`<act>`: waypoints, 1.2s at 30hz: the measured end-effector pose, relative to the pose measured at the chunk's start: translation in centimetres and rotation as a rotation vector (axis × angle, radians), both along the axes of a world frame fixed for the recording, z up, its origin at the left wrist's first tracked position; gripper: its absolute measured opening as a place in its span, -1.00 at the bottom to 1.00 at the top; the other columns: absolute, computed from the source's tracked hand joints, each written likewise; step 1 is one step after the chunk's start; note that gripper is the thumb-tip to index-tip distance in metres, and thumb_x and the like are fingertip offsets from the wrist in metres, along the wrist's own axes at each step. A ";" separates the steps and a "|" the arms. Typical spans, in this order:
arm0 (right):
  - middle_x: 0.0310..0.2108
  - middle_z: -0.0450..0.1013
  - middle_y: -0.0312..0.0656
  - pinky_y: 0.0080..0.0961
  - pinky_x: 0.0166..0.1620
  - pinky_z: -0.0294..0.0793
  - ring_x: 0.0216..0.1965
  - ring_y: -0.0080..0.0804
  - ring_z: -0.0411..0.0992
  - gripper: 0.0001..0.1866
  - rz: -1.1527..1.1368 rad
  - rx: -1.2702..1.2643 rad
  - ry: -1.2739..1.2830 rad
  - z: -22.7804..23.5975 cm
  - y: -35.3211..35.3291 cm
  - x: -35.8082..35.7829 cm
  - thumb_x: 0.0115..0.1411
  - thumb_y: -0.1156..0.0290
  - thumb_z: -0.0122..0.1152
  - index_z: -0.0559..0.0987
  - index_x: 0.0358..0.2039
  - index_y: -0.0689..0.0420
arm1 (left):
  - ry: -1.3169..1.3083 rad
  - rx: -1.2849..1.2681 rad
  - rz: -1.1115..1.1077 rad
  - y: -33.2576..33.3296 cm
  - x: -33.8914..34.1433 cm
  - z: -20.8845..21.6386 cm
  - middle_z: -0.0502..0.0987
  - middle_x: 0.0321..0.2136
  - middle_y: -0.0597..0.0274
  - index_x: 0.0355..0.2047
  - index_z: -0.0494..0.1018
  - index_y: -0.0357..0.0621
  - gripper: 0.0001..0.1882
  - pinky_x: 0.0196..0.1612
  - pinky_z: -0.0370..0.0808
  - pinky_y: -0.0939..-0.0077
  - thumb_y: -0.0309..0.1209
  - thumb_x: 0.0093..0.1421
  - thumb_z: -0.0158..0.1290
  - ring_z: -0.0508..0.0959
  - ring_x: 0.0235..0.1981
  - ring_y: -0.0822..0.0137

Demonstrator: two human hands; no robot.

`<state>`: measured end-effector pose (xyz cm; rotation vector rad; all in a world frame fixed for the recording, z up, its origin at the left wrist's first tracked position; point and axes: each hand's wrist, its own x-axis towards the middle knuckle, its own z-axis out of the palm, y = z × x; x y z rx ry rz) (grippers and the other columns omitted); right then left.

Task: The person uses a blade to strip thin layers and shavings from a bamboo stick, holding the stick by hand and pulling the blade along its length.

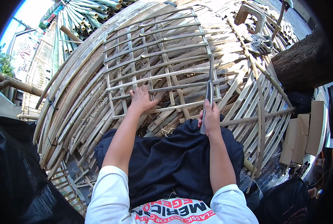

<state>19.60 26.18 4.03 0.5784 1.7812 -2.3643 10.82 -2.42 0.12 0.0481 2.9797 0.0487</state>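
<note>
A lattice panel of split bamboo slats (181, 74) lies in front of me on a heap of loose strips. My left hand (140, 100) rests on its near left part, fingers spread over a slat and thumb pointing right. At the panel's near right corner, my right hand (210, 119) is closed around a long grey metal tool (209, 91). The tool's thick shaft points away from me, and its narrower far end lies along the panel's right edge. Its exact kind is unclear.
Long bamboo strips (67, 100) curve along the left, with green bamboo poles (75, 22) behind. To the right are a tree trunk (303, 61), cardboard boxes (299, 138) and more slats (273, 127). A dark cloth (162, 160) covers my lap.
</note>
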 end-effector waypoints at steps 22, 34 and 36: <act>-0.70 0.28 -0.32 -0.59 -0.76 0.30 -0.78 -0.59 0.29 -0.69 -0.025 -0.042 -0.035 0.0 0.2 -0.2 0.37 0.07 -0.03 0.32 -0.25 0.08 | 0.192 -0.063 -0.019 10.9 -3.5 3.9 0.63 -0.47 0.13 -0.46 0.62 -0.09 -0.57 -0.05 0.35 0.22 0.02 0.19 0.03 0.63 -0.35 0.18; -0.69 0.28 -0.31 -0.60 -0.76 0.29 -0.79 -0.59 0.29 -0.70 0.018 -0.019 -0.049 -0.2 -0.4 -0.3 0.38 0.09 -0.04 0.32 -0.24 0.08 | 0.107 -0.033 0.054 10.0 -3.6 3.0 0.65 -0.48 0.15 -0.42 0.64 -0.05 -0.62 -0.32 0.57 0.27 0.01 0.09 0.17 0.68 -0.36 0.18; -0.69 0.28 -0.31 -0.60 -0.76 0.29 -0.79 -0.59 0.28 -0.71 0.022 -0.009 -0.049 0.2 -0.5 -0.3 0.38 0.10 -0.03 0.32 -0.25 0.08 | 0.124 0.018 0.094 10.2 -3.6 2.6 0.64 -0.48 0.13 -0.44 0.64 -0.07 -0.62 -0.31 0.57 0.24 0.00 0.09 0.17 0.67 -0.37 0.16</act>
